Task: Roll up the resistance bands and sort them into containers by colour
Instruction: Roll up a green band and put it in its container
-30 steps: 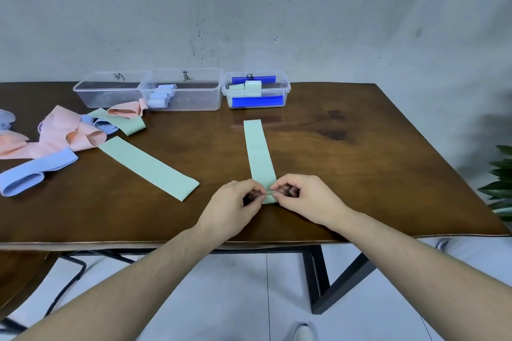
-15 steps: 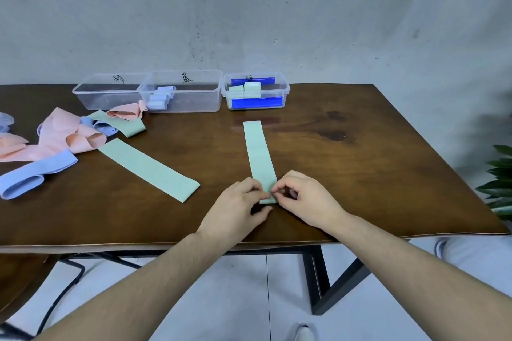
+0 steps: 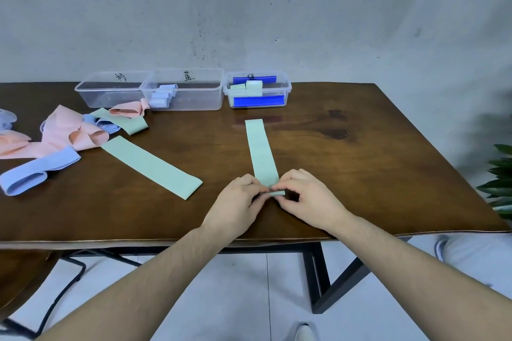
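Each of the three clear containers bears one handwritten black mark on its far wall: left container (image 3: 110,91), middle container (image 3: 191,91), right container (image 3: 286,91). The marks look like single characters, too small to read

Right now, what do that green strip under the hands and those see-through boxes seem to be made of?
The green strip looks like thin matte rubber or stretch fabric: it lies flat and curls tightly where the fingers roll it. The boxes look like clear glossy hard plastic: their contents show through the walls.

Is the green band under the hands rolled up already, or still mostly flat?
Mostly flat: the green band has only its near end rolled.
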`<act>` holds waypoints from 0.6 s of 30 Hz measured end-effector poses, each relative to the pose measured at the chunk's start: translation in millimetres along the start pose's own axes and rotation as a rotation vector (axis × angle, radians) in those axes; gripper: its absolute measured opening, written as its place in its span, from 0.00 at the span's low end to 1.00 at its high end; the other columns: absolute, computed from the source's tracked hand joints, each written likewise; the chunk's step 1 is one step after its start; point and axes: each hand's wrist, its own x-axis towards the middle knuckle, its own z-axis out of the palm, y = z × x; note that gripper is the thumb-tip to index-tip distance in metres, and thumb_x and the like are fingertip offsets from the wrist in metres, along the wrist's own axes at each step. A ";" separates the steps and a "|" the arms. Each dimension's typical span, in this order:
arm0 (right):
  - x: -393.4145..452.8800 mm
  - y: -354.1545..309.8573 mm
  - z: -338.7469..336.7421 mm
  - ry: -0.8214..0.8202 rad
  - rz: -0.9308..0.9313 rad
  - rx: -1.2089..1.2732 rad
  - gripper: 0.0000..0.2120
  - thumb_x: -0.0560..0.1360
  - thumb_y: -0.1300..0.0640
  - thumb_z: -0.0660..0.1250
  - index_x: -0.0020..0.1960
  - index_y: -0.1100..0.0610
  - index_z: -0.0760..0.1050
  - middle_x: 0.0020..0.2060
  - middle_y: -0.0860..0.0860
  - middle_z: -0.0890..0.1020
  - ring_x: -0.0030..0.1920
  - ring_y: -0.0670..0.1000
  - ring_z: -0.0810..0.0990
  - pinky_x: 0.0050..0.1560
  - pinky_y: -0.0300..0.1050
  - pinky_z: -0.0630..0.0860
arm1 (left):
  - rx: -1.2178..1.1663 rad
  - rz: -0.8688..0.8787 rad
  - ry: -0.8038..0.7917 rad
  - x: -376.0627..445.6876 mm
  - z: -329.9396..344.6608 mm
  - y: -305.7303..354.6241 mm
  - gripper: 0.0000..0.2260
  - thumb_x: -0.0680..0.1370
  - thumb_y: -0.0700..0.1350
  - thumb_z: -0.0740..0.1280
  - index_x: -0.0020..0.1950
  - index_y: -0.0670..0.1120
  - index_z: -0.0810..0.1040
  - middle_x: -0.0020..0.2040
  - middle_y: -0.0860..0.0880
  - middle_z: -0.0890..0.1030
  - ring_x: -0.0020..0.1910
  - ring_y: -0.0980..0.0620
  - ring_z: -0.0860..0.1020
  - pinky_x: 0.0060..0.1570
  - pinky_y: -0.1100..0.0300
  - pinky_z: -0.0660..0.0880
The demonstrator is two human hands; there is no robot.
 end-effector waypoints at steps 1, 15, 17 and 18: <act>-0.2 -0.6 -0.5 -0.002 0.010 0.017 0.10 0.78 0.53 0.70 0.59 0.47 0.83 0.48 0.36 0.77 0.51 0.40 0.72 0.51 0.31 0.69 | -0.011 -0.007 -0.001 -0.3 -0.3 -0.7 0.11 0.81 0.48 0.65 0.61 0.49 0.82 0.53 0.53 0.79 0.52 0.56 0.75 0.55 0.66 0.72; 0.8 1.5 0.5 0.031 0.089 0.090 0.03 0.78 0.52 0.71 0.51 0.46 0.83 0.46 0.39 0.78 0.51 0.42 0.74 0.50 0.34 0.71 | -0.034 -0.039 0.052 1.5 1.6 -0.9 0.08 0.81 0.47 0.67 0.57 0.48 0.83 0.51 0.55 0.77 0.48 0.60 0.74 0.51 0.72 0.71; 2.3 1.5 -0.1 0.021 0.075 0.057 0.05 0.78 0.52 0.70 0.52 0.47 0.84 0.48 0.40 0.77 0.52 0.43 0.73 0.53 0.35 0.72 | -0.022 -0.038 0.052 1.6 1.8 -0.2 0.10 0.81 0.48 0.66 0.59 0.48 0.83 0.52 0.54 0.78 0.50 0.59 0.74 0.54 0.67 0.73; 3.2 1.5 -0.6 0.010 0.070 0.028 0.06 0.79 0.51 0.69 0.53 0.47 0.84 0.48 0.41 0.77 0.53 0.43 0.73 0.55 0.37 0.72 | -0.018 -0.028 0.049 1.0 1.8 0.0 0.11 0.81 0.49 0.67 0.60 0.49 0.82 0.52 0.54 0.78 0.49 0.59 0.74 0.54 0.65 0.74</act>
